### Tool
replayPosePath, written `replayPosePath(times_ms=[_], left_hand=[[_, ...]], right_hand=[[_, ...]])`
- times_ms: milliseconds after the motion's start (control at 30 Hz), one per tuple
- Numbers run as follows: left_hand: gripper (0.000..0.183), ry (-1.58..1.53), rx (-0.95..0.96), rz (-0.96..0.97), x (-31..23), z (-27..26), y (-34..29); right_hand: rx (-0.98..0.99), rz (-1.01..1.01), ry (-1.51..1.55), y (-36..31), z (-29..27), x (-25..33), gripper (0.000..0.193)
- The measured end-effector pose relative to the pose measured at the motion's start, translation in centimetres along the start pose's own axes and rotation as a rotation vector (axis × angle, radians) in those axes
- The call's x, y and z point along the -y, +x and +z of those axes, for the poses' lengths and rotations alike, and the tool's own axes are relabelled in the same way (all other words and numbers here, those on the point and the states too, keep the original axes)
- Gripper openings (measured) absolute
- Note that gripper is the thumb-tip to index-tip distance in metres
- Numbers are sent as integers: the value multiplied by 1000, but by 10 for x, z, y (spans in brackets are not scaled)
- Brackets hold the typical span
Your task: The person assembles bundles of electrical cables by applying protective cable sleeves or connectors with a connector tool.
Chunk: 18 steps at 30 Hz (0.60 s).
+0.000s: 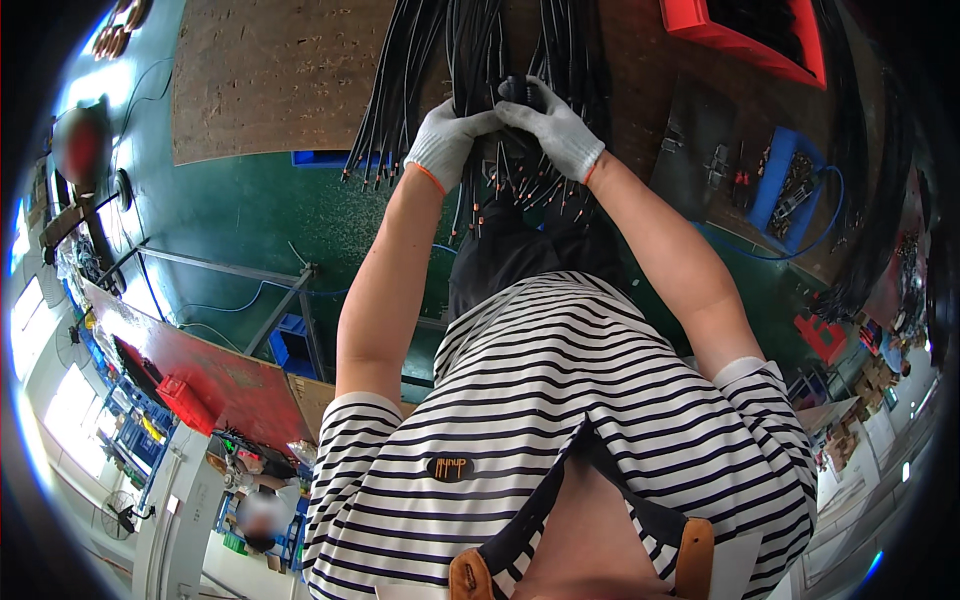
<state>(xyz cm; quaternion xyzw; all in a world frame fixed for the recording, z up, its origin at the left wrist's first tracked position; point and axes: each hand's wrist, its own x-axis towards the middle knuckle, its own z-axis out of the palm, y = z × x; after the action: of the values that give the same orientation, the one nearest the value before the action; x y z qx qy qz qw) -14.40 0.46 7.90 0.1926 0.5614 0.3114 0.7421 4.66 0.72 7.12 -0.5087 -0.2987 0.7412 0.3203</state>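
A bundle of black cables [470, 45] with bare copper tips lies over the near edge of the wooden table, ends hanging down toward my lap. My left hand [447, 138], in a white knitted glove with an orange cuff, is closed among the cables; its curled fingers are mostly hidden, so what they grip does not show. Its thumb reaches across to my right hand [560, 128], gloved the same way. Between the right thumb and fingers is a ribbed black connector [521, 92], at the middle of the bundle.
To the right are a red bin [750, 35] of black parts and a blue tray [785, 190] of small metal parts. A brown board [270, 80] lies at the left. Below it stands a metal frame [290, 290] on the green floor. Another person [265, 510] is at lower left.
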Motion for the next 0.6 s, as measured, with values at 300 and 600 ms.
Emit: replayPosePath(times_ms=[300, 600], left_hand=[[23, 10, 73, -5, 4, -4, 4], [19, -118, 11, -126, 17, -13, 15]], right_hand=[[137, 78, -132, -4, -19, -4, 48], [30, 72, 105, -27, -31, -32, 45]])
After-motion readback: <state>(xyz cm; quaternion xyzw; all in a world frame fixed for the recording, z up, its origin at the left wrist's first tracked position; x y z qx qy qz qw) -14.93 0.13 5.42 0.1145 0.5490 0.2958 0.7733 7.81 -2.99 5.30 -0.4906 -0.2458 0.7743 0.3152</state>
